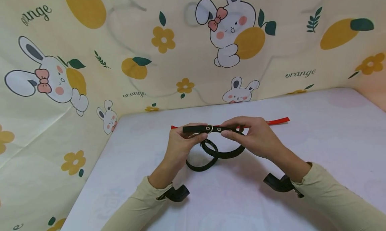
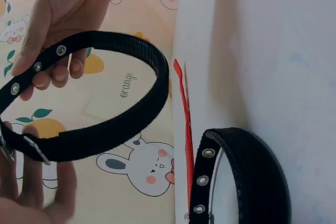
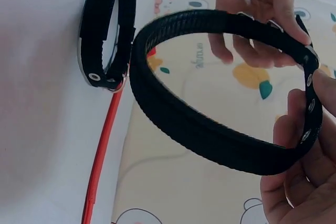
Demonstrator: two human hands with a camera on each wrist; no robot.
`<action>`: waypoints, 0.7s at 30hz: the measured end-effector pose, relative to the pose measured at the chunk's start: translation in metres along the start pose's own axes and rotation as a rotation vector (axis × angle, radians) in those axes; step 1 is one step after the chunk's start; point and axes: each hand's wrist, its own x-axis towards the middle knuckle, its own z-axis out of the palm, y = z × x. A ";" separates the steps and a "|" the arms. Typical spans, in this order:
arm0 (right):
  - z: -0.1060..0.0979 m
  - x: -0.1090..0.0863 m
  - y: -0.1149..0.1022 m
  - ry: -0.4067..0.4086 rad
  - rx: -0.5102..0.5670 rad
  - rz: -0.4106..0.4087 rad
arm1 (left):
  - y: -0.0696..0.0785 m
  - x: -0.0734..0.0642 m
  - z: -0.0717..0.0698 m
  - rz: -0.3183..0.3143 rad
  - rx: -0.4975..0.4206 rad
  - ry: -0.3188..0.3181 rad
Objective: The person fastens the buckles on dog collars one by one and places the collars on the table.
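Both hands hold a black pet collar (image 1: 226, 155) up above the table, its band closed into a loop with metal eyelets. My left hand (image 1: 181, 149) pinches the buckle end, where a metal ring and the strap's free tip show. On the other side, my right hand (image 1: 257, 137) grips the eyelet part between thumb and fingers. The eyelets (image 3: 310, 103) run past the right thumb in the right wrist view. A second black collar (image 1: 199, 169), also looped, stands on the table below; its eyelets (image 2: 202, 180) appear in the left wrist view.
Behind the hands a red strap (image 1: 278, 121) lies across the white tabletop (image 1: 325, 150), partly hidden. A printed cloth (image 1: 187, 50) with rabbits and oranges rises at the back and left. Black wrist-worn devices (image 1: 178, 193) sit under both sleeves.
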 end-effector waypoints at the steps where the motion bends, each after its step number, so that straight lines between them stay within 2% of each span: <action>1: 0.001 0.000 0.000 0.001 0.003 -0.003 | 0.000 0.000 0.000 0.000 -0.009 -0.003; 6: 0.004 -0.001 0.001 0.008 -0.002 -0.019 | -0.002 -0.001 0.001 0.013 -0.008 -0.001; 13: 0.005 -0.002 -0.001 0.000 0.005 -0.025 | -0.004 -0.002 0.002 -0.019 -0.011 0.030; 17: 0.005 -0.002 0.001 -0.057 -0.018 -0.078 | -0.003 -0.003 0.004 -0.030 -0.001 0.049; 21: 0.002 -0.001 0.002 -0.121 0.011 -0.162 | -0.001 -0.002 0.005 -0.042 0.014 0.063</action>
